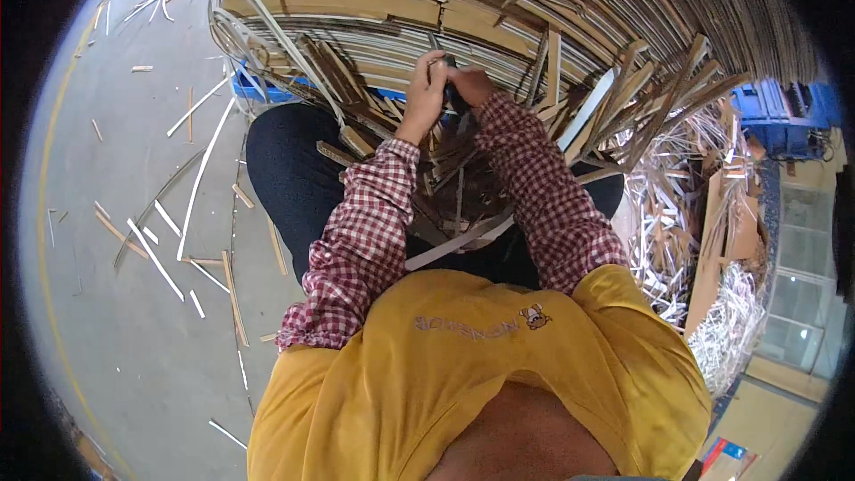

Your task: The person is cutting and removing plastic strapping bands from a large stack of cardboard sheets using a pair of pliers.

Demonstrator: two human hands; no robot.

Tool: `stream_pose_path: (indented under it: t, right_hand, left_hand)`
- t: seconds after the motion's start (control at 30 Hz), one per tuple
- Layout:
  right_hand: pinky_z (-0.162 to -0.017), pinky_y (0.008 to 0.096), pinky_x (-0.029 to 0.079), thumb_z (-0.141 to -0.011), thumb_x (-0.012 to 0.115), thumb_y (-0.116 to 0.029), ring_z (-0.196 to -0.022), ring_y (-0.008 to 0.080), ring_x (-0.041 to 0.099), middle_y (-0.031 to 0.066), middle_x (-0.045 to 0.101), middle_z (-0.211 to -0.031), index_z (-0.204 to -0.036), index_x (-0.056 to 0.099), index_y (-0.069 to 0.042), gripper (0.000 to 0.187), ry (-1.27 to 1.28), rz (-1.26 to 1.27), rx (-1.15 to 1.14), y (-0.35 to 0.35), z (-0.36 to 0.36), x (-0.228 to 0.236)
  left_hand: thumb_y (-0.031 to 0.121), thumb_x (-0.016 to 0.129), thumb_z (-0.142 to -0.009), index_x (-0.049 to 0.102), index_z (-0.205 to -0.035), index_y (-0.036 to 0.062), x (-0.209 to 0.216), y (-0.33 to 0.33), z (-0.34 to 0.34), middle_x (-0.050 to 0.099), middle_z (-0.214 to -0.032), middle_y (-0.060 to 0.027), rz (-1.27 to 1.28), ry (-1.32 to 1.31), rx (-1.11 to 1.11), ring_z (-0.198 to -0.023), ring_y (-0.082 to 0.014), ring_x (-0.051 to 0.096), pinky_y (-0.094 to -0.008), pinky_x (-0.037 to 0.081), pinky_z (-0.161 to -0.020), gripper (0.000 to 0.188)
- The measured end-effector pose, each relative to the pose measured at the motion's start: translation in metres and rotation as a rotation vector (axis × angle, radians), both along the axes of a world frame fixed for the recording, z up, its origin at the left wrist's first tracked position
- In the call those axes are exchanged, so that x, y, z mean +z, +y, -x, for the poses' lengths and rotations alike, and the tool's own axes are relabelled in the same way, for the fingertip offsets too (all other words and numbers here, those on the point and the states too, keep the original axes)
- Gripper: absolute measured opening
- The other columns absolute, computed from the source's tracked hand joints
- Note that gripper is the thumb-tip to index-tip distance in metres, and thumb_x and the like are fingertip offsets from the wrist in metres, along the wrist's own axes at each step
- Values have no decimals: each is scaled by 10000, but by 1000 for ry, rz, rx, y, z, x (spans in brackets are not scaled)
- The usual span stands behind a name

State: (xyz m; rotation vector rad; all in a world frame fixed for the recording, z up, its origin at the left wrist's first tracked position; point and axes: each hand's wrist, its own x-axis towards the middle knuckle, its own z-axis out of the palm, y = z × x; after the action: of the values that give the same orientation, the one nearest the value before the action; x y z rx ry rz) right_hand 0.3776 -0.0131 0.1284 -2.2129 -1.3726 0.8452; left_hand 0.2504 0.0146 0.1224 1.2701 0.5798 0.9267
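In front of my knees, my two hands meet against the edge of a tall stack of cut cardboard [374, 7]. My right hand [474, 86] is closed round a dark, narrow hand tool [458, 100], whose exact kind I cannot make out. Right beside it, my left hand [426, 96] has its fingers drawn together near the tool's upper end; what they hold is hidden. Loose cardboard strips [614, 111] stick out from the stack to the right of my hands. More trimmings lie between my legs under my wrists.
A blue pallet edge [294, 86] shows under the stack. Long pale straps [267, 22] hang at its left corner. Scattered strips [156, 258] lie on the grey floor at left. At right are a heap of shredded scraps [663, 240] and a blue crate [785, 116].
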Motion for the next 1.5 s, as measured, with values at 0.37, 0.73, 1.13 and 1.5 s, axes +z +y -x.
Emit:
stream_pose_path:
  t: [0.37,0.73,1.13,1.5]
  right_hand:
    - [-858,391,384,-822,505,-255,-974,307,494,159,514,-1100,-1141,491,-47,381,75,-177,-119,-168,44,-38]
    - [-693,323,426,-789,542,-354,-670,185,551,90,612,-688,-724,653,-33,345,252,34,-82,-87,13,61]
    - [-553,356,389,-749,561,-413,-588,207,538,138,577,-635,-701,597,48,464,310,-216,-304,-29,12,22]
    - [-513,388,370,-746,549,-389,-520,209,506,114,570,-636,-683,584,12,407,332,-202,-342,-17,11,16]
  left_hand:
    - [296,490,-861,549,-1027,27,-18,-4,9,579,-939,-188,-277,235,-475,-852,-250,568,-336,428,-788,322]
    - [266,442,-873,505,-966,22,-33,-1,2,537,-919,-119,80,209,56,-839,-227,516,-311,401,-738,268]
    - [491,422,-846,514,-1073,95,-5,-3,-3,569,-942,-108,-83,2,-31,-902,-217,538,-327,423,-761,466]
    - [447,435,-860,518,-1091,94,-3,-4,-2,571,-958,-137,-106,-8,67,-916,-242,544,-349,429,-753,430]
